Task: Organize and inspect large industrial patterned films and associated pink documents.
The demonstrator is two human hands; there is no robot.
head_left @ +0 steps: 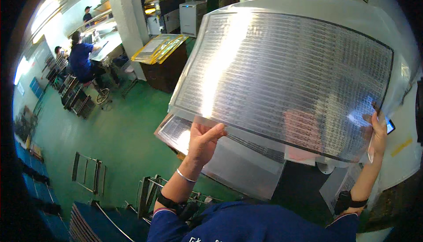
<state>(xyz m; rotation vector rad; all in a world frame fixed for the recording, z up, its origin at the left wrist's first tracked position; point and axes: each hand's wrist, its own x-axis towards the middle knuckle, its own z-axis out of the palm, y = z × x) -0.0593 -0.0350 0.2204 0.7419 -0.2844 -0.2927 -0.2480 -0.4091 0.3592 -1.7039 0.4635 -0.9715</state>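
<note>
Before me I hold up a large see-through film sheet [282, 79], printed with dense fine rows inside a thin dark border. A bright streak of glare runs down its left part. My left hand [205, 140] pinches the lower left edge, thumb on top. At the lower right corner, my right hand [377, 134] grips the sheet, its fingertips showing faintly through the film. Below the film lie another translucent sheet [244, 169] and a printed sheet [176, 132]. Pink paper [302, 132] shows through the film. Next to my right hand is a small lit screen [390, 126].
Left of the film stands a brown cabinet [165, 73] stacked with yellow-edged sheets [159, 49]. A white pillar [128, 26] rises beside it. Metal racks [88, 173] stand on the green floor [128, 127]. Several people sit or stand at far workbenches, one [81, 59] on a stool.
</note>
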